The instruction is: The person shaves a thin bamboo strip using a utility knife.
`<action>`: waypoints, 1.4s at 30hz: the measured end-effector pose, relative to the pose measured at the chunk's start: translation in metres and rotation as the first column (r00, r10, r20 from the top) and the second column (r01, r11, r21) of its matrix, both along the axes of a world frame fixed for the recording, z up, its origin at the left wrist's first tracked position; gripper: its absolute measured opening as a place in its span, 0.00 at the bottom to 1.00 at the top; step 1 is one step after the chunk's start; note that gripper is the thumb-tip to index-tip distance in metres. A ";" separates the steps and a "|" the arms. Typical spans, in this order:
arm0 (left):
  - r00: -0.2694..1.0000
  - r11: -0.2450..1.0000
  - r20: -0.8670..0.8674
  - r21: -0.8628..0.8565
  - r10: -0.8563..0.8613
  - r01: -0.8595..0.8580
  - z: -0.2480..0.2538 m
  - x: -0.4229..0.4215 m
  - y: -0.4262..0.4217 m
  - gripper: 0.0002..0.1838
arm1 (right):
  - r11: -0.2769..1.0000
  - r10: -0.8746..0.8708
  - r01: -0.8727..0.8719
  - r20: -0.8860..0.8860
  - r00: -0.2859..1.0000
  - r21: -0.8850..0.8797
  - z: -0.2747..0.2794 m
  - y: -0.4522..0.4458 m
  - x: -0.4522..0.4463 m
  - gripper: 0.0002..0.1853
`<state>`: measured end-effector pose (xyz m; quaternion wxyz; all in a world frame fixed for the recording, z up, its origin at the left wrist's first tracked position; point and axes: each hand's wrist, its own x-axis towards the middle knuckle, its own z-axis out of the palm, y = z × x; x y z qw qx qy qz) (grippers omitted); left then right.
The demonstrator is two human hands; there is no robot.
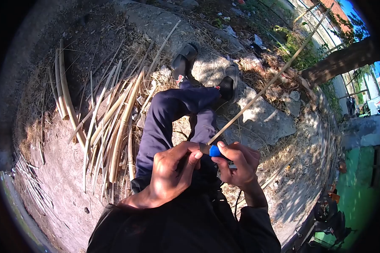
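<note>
From far away, I have the right hand (240,162) pinching the blue-handled blade (214,151) tight. The left hand (171,168) is right beside it, thumb and finger close together by the blade; I can't tell just what they hold. The long stick (268,82) has its near end by the blade, between my hands, and runs far out ahead and to the right. Many strips (126,126) lie left of my grip. I think this is a scraping or trimming step. I'd say the next move needs a steady blade and careful fingers.
</note>
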<state>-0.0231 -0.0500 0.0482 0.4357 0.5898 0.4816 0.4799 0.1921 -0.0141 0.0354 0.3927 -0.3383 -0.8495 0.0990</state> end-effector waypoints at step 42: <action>0.998 0.999 0.057 -0.053 -0.003 0.006 -0.014 -0.007 -0.004 0.04 | 0.999 -0.036 0.035 -0.031 0.999 -0.028 -0.009 0.004 -0.007 0.14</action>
